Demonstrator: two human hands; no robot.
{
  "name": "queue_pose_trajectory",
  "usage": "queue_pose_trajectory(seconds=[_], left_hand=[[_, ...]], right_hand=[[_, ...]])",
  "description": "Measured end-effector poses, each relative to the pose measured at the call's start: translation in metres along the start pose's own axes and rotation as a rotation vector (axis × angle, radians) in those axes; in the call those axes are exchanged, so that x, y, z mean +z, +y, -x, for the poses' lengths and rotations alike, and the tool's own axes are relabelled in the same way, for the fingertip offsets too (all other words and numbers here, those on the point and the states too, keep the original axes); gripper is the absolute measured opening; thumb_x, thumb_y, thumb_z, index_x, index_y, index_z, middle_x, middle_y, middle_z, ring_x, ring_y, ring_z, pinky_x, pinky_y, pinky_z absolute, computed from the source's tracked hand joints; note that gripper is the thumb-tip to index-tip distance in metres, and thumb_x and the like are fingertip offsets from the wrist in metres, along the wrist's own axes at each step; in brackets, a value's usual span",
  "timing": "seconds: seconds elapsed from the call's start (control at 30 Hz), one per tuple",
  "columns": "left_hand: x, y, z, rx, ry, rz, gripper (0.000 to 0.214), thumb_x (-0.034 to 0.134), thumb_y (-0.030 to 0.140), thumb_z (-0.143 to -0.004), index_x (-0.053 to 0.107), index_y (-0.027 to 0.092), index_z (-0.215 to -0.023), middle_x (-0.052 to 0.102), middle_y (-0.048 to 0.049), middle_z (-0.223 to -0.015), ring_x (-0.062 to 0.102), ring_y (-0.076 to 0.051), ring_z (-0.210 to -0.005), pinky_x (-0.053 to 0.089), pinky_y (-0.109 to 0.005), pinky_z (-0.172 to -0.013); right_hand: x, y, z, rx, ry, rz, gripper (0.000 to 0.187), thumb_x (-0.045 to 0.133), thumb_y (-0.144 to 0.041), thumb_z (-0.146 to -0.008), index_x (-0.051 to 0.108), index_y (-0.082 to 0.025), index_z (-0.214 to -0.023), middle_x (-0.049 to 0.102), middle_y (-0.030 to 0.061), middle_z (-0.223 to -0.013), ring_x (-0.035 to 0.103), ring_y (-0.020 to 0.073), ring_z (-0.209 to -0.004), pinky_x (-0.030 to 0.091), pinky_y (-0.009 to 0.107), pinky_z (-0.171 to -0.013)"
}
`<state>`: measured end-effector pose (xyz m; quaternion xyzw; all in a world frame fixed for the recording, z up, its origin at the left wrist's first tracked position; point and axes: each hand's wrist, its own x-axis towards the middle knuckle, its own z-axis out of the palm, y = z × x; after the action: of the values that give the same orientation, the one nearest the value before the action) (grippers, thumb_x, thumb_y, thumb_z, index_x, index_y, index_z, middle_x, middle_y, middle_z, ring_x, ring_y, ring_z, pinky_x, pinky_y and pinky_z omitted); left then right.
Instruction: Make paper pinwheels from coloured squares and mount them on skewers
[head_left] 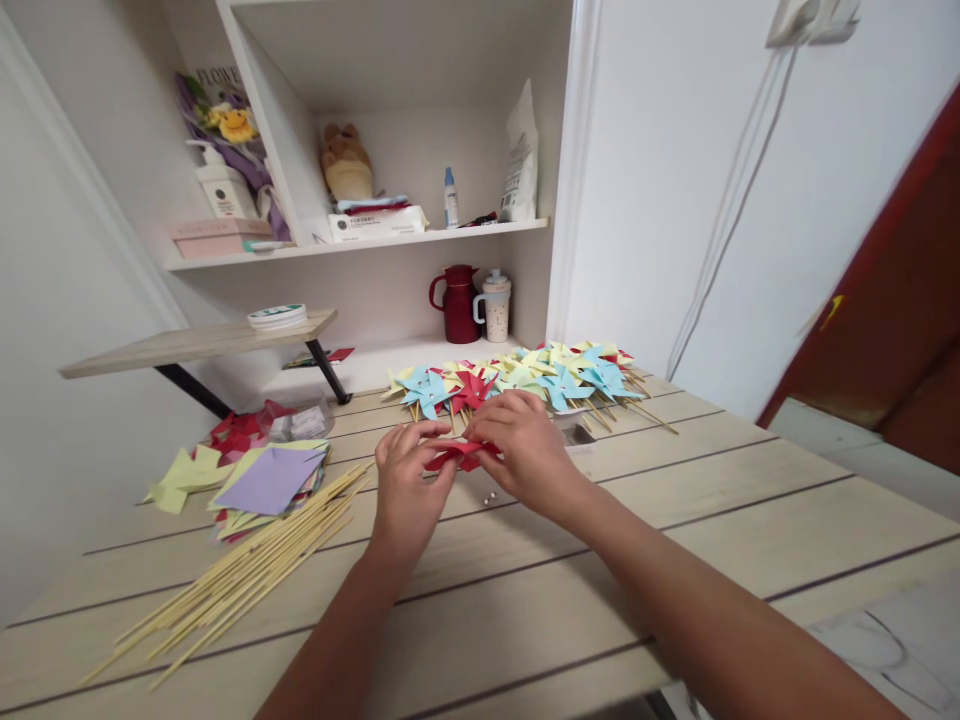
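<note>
Between my two hands is a piece of red paper (466, 457), bent and partly covered by my fingers. My left hand (411, 480) pinches its left side with thumb and fingers. On the other side my right hand (521, 445) is closed on the paper's right edge. A few tiny white beads (490, 497) lie on the table just below the paper. Right behind my hands rests a heap of finished paper pinwheels (562, 385) on sticks, in blue, yellow and red. A small box (576, 436) is partly hidden by my right hand.
Thin wooden sticks (247, 565) lie in a bundle at the left. Beside them are a stack of coloured paper squares (271, 480), cut yellow paper (184, 478) and a clear plastic container (300, 422). A small raised shelf (202, 342), a red jug (459, 305) and a cup (496, 308) stand behind.
</note>
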<state>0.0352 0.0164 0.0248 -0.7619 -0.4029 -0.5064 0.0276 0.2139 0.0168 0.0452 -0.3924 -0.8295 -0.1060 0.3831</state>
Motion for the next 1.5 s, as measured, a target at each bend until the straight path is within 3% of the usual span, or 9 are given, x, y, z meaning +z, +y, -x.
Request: queue_pose_trajectory(seconds=[0.27, 0.43, 0.57, 0.7, 0.9, 1.07, 1.13, 1.23, 1.5], left_hand=[[-0.001, 0.002, -0.001, -0.133, -0.014, 0.113, 0.015, 0.069, 0.016, -0.076, 0.076, 0.028, -0.073, 0.075, -0.0013, -0.088, 0.066, -0.023, -0.091, 0.04, -0.047, -0.1], [0.004, 0.001, -0.001, -0.474, 0.057, 0.385, 0.003, 0.075, 0.025, -0.069, 0.078, 0.024, -0.07, 0.074, -0.0051, -0.087, 0.066, -0.023, -0.087, 0.048, -0.036, -0.084], [0.003, -0.002, 0.0, -0.814, 0.09, 0.586, 0.019, 0.08, 0.033, -0.065, 0.078, 0.017, -0.074, 0.072, -0.0044, -0.074, 0.063, -0.018, -0.067, 0.046, -0.029, -0.066], [-0.002, -0.008, 0.001, -0.968, 0.202, 0.733, 0.023, 0.084, 0.031, -0.059, 0.075, 0.014, -0.072, 0.071, -0.0025, -0.069, 0.063, -0.016, -0.064, 0.046, -0.027, -0.066], [-0.007, -0.024, 0.004, -1.073, 0.336, 0.807, 0.034, 0.088, 0.026, -0.053, 0.072, 0.013, -0.08, 0.074, -0.0044, -0.077, 0.067, -0.016, -0.073, 0.05, -0.03, -0.075], [-0.008, -0.029, 0.001, -1.069, 0.386, 0.865, 0.032, 0.09, 0.023, -0.051, 0.071, 0.014, -0.076, 0.073, -0.0027, -0.074, 0.069, -0.017, -0.071, 0.053, -0.031, -0.075], [-0.006, -0.03, 0.0, -1.042, 0.356, 0.923, 0.029, 0.09, 0.023, -0.052, 0.072, 0.014, -0.073, 0.073, -0.0027, -0.075, 0.069, -0.017, -0.072, 0.054, -0.032, -0.077], [-0.001, -0.03, 0.001, -1.029, 0.288, 0.962, 0.03, 0.09, 0.023, -0.052, 0.073, 0.014, -0.075, 0.075, -0.0036, -0.078, 0.068, -0.017, -0.075, 0.053, -0.032, -0.083], [0.006, -0.03, 0.008, -0.997, 0.119, 0.895, 0.033, 0.09, 0.028, -0.054, 0.075, 0.014, -0.08, 0.075, -0.0041, -0.079, 0.065, -0.016, -0.074, 0.048, -0.03, -0.078]], right_hand=[[0.001, -0.003, 0.0, -0.017, -0.011, -0.005, 0.008, 0.064, -0.018, -0.086, 0.069, -0.023, -0.082, 0.075, 0.0033, -0.091, 0.059, 0.0244, -0.099, 0.032, 0.04, -0.093], [0.004, -0.002, 0.001, 0.1, 0.081, -0.102, 0.007, 0.065, -0.02, -0.086, 0.069, -0.025, -0.089, 0.075, 0.0036, -0.096, 0.061, 0.0256, -0.096, 0.036, 0.042, -0.091], [0.001, -0.001, 0.0, 0.252, 0.219, -0.243, 0.02, 0.061, -0.024, -0.089, 0.066, -0.026, -0.109, 0.073, 0.006, -0.107, 0.063, 0.0268, -0.102, 0.04, 0.043, -0.092], [-0.002, -0.001, 0.0, 0.37, 0.245, -0.383, 0.029, 0.061, -0.029, -0.088, 0.064, -0.026, -0.116, 0.072, 0.008, -0.109, 0.064, 0.027, -0.102, 0.045, 0.042, -0.09], [0.004, 0.021, 0.007, 0.523, 0.042, -0.507, 0.015, 0.061, -0.033, -0.084, 0.071, -0.023, -0.091, 0.074, 0.0043, -0.091, 0.067, 0.0234, -0.084, 0.048, 0.035, -0.073], [0.009, 0.054, 0.015, 0.591, -0.27, -0.661, 0.009, 0.063, -0.026, -0.077, 0.071, -0.021, -0.076, 0.075, 0.003, -0.081, 0.067, 0.0205, -0.077, 0.049, 0.032, -0.072], [0.014, 0.063, 0.019, 0.617, -0.452, -0.677, 0.009, 0.063, -0.019, -0.073, 0.071, -0.021, -0.076, 0.074, 0.0024, -0.079, 0.066, 0.018, -0.076, 0.049, 0.029, -0.07], [0.021, 0.073, 0.024, 0.648, -0.589, -0.676, 0.014, 0.065, -0.013, -0.067, 0.073, -0.019, -0.077, 0.073, 0.0026, -0.071, 0.065, 0.0163, -0.068, 0.048, 0.025, -0.063], [0.022, 0.081, 0.024, 0.633, -0.694, -0.627, 0.013, 0.07, -0.019, -0.065, 0.075, -0.019, -0.077, 0.075, 0.0024, -0.076, 0.065, 0.0166, -0.071, 0.047, 0.024, -0.063]])
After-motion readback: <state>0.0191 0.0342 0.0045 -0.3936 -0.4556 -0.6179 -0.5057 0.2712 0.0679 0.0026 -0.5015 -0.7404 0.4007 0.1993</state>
